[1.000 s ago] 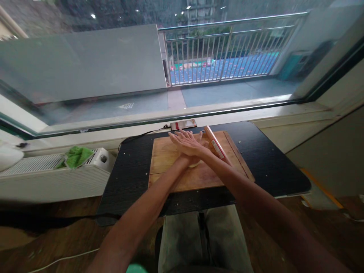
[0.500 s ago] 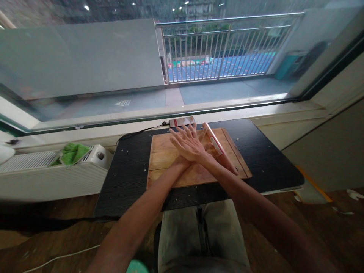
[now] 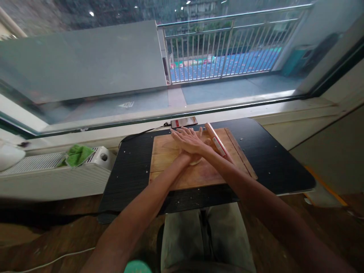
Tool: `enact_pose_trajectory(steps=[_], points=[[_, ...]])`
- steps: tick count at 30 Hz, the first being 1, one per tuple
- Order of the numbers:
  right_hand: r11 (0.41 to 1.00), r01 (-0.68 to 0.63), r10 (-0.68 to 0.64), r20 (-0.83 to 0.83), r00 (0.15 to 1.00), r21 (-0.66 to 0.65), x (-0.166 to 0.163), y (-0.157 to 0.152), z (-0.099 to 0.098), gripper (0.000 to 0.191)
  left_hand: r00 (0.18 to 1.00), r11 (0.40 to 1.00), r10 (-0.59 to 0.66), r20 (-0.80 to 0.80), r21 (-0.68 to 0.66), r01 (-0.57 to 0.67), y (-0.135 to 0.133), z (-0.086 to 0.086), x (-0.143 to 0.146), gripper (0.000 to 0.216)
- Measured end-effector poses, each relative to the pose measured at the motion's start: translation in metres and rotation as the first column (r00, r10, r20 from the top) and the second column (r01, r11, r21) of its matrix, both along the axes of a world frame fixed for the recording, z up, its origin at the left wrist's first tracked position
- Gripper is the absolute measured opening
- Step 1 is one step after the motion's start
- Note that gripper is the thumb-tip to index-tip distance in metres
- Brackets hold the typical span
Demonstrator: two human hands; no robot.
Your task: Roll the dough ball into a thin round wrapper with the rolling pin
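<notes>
My right hand [image 3: 187, 141] lies on top of my left hand, its fingers stretched out toward the upper left. My left hand [image 3: 207, 141] is mostly covered by it; a few of its fingers show on the right, spread apart. Under the crossed hands, the pale edge of what looks like dough [image 3: 196, 162] peeks out on the wooden board [image 3: 162, 155]. Just right of the hands, a long reddish cylinder [image 3: 215, 139] with a white and red label rests slantwise on the board.
The board lies on a black table [image 3: 273, 159] dotted with small pale crumbs. A phone [image 3: 184, 121] with a cable sits at the table's far edge, against the window sill. On the left, a green cloth [image 3: 78, 154] hangs over a white heater [image 3: 57, 182]. A green round object [image 3: 137, 267] stands below.
My right hand's fingers have drawn closer together and tilted more sideways. A pale edge now shows below the hands. The whole view has shifted slightly.
</notes>
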State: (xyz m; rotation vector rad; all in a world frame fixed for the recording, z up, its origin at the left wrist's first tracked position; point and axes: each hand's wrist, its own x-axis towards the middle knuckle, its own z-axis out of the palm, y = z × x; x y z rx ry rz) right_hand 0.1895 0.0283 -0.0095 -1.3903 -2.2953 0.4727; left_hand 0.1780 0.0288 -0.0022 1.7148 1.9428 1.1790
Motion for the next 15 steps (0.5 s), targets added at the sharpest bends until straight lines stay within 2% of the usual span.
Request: enact_pose_trajectory(steps=[4,8,10,12,15], points=[[0.999,0.018,-0.018,-0.003,1.0,-0.034,0.008,0.003,0.0,0.078,0.992,0.994,0.085,-0.097,-0.065,-0.092,-0.007,0.006,0.013,0.052],[0.992,0.123,-0.123,-0.001,0.992,-0.037,0.009,-0.004,-0.001,0.083,0.985,0.974,0.06,-0.163,-0.208,-0.093,-0.019,0.01,0.02,0.056],[0.993,0.122,-0.122,-0.009,0.993,-0.007,0.009,-0.01,-0.001,0.082,0.984,0.96,0.04,-0.176,-0.265,-0.087,-0.025,0.01,0.021,0.056],[0.996,0.086,-0.085,-0.016,0.996,0.034,0.011,-0.018,0.0,0.08,0.988,0.965,0.042,-0.146,-0.251,-0.078,-0.03,0.008,0.02,0.055],[0.995,0.048,-0.047,-0.021,0.999,0.088,0.014,-0.029,0.002,0.076,1.0,0.99,0.029,-0.002,-0.138,-0.029,-0.032,0.0,0.011,0.053]])
